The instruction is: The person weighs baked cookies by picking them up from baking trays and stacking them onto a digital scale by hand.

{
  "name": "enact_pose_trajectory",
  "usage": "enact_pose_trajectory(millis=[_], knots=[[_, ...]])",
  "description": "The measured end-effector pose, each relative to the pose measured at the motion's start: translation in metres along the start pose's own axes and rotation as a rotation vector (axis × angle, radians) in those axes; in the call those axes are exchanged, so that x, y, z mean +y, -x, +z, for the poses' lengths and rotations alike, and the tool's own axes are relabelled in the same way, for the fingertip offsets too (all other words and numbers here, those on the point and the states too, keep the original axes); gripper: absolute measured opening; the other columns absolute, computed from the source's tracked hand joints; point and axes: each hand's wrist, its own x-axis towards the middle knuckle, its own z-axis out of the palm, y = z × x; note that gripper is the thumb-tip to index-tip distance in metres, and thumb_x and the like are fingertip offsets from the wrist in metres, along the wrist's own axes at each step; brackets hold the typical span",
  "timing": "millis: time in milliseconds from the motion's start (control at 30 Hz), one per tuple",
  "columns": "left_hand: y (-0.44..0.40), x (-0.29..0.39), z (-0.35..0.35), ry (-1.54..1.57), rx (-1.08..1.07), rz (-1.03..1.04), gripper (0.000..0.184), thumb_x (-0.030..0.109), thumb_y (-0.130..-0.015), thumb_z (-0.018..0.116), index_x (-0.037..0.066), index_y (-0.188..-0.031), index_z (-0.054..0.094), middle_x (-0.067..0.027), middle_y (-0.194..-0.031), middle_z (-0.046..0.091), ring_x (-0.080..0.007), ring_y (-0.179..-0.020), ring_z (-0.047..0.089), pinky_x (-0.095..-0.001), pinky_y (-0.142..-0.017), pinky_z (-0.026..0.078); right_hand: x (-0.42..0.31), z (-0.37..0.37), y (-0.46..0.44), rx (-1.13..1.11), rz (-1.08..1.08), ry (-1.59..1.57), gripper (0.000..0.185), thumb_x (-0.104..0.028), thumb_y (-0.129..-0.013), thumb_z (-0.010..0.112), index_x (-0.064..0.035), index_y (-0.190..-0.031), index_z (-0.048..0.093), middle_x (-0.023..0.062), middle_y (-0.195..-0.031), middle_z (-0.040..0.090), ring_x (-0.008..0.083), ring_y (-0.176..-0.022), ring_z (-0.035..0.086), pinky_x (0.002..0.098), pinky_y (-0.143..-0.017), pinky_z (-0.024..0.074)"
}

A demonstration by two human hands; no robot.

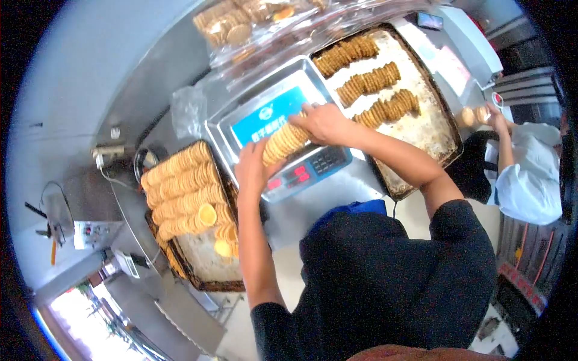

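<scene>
A row of round golden biscuits (284, 144) stands on edge between my two hands, above the metal pan (313, 69) of a weighing scale. My left hand (251, 167) is closed on the near left end of the row. My right hand (323, 124) grips the far right end. Beneath the biscuits, a blue and white printed sheet or bag (265, 114) lies in the pan; my hands cover part of it. The scale's panel (328, 161), with red digits and dark keys, faces me just below my hands.
A baking tray (211, 262) with rows of pale biscuits (180, 189) is at left. Another tray (427, 135) with three rows of darker biscuits (370, 81) lies at right. Bagged biscuits (241, 27) sit behind the scale. A person (530, 171) stands at right, hand near round pale items.
</scene>
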Motion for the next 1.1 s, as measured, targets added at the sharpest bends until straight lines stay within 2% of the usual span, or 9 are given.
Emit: enact_pose_trajectory(millis=[33, 133, 167, 267, 300, 433, 667, 1000, 1100], knots=[[0.000, 0.002, 0.000, -0.019, 0.024, 0.021, 0.074, 0.047, -0.075, 0.091, 0.013, -0.136, 0.067, -0.0140, -0.112, 0.067, -0.0376, -0.109, 0.066, -0.0489, -0.089, 0.055, -0.001, -0.008, 0.002, 0.010, -0.004, -0.008, 0.055, -0.026, -0.084, 0.079, -0.0208, -0.135, 0.061, 0.0177, -0.109, 0.067, 0.0378, -0.092, 0.073, 0.0498, -0.071, 0.0605], [0.005, 0.019, -0.008, -0.069, 0.038, 0.016, 0.074, 0.045, -0.074, 0.092, 0.016, -0.137, 0.067, -0.0112, -0.113, 0.067, -0.0346, -0.108, 0.065, -0.0454, -0.088, 0.055, 0.002, -0.008, 0.017, 0.096, -0.012, -0.072, 0.055, -0.026, -0.084, 0.079, -0.0229, -0.135, 0.061, 0.0193, -0.111, 0.065, 0.0386, -0.095, 0.072, 0.0501, -0.072, 0.0603], [0.008, 0.027, -0.010, -0.063, 0.092, 0.054, 0.074, 0.044, -0.073, 0.092, 0.016, -0.137, 0.067, -0.0103, -0.113, 0.067, -0.0339, -0.107, 0.065, -0.0450, -0.088, 0.056, 0.000, -0.011, 0.026, 0.088, 0.033, -0.088, 0.068, -0.024, -0.078, 0.084, -0.0246, -0.141, 0.059, 0.0171, -0.122, 0.063, 0.0376, -0.102, 0.070, 0.0510, -0.076, 0.0601], [0.011, 0.061, -0.021, -0.073, 0.169, 0.155, 0.074, 0.041, -0.073, 0.092, 0.016, -0.138, 0.067, -0.0075, -0.114, 0.066, -0.0320, -0.108, 0.063, -0.0436, -0.088, 0.056, -0.001, -0.050, 0.068, 0.092, 0.135, -0.104, 0.072, -0.024, -0.077, 0.085, -0.0259, -0.144, 0.058, 0.0179, -0.129, 0.062, 0.0384, -0.109, 0.069, 0.0501, -0.079, 0.0608], [0.010, 0.079, -0.024, -0.073, 0.188, 0.196, 0.075, 0.041, -0.073, 0.092, 0.016, -0.138, 0.066, -0.0078, -0.114, 0.066, -0.0322, -0.107, 0.063, -0.0436, -0.087, 0.056, 0.007, -0.057, 0.088, 0.181, 0.114, -0.127, 0.074, -0.026, -0.077, 0.086, -0.0290, -0.144, 0.056, 0.0143, -0.116, 0.060, 0.0380, -0.105, 0.068, 0.0484, -0.075, 0.0611], [0.007, 0.165, -0.002, -0.054, 0.203, 0.311, 0.075, 0.040, -0.072, 0.092, 0.016, -0.138, 0.066, -0.0093, -0.113, 0.066, -0.0330, -0.105, 0.063, -0.0441, -0.086, 0.056, 0.042, -0.077, 0.179, 0.176, 0.213, 0.010, 0.082, -0.029, -0.076, 0.088, -0.0287, -0.150, 0.053, 0.0162, -0.138, 0.060, 0.0378, -0.116, 0.068, 0.0494, -0.084, 0.0606], [0.013, 0.277, 0.130, 0.165, 0.037, 0.382, 0.073, 0.042, -0.077, 0.090, 0.013, -0.138, 0.064, -0.0130, -0.110, 0.064, -0.0362, -0.106, 0.062, -0.0496, -0.075, 0.057, 0.106, -0.070, 0.324, -0.017, 0.363, 0.007, 0.083, -0.019, -0.074, 0.091, -0.0237, -0.149, 0.054, 0.0137, -0.140, 0.060, 0.0368, -0.123, 0.065, 0.0495, -0.094, 0.0577], [0.046, 0.325, 0.230, 0.258, -0.239, 0.211, 0.071, 0.044, -0.080, 0.088, 0.009, -0.138, 0.066, -0.0175, -0.111, 0.063, -0.0377, -0.108, 0.061, -0.0508, -0.087, 0.056, 0.144, -0.012, 0.393, -0.244, 0.374, -0.031, 0.078, -0.019, -0.074, 0.091, -0.0243, -0.143, 0.056, 0.0138, -0.140, 0.059, 0.0386, -0.119, 0.066, 0.0499, -0.094, 0.0586], [0.060, 0.322, 0.247, 0.246, -0.289, 0.183, 0.074, 0.044, -0.082, 0.087, 0.006, -0.141, 0.062, -0.0184, -0.114, 0.061, -0.0380, -0.110, 0.060, -0.0512, -0.090, 0.055, 0.143, 0.004, 0.404, -0.222, 0.328, -0.108, 0.073, -0.017, -0.076, 0.089, -0.0183, -0.142, 0.057, 0.0141, -0.140, 0.059, 0.0377, -0.127, 0.062, 0.0487, -0.099, 0.0571]])
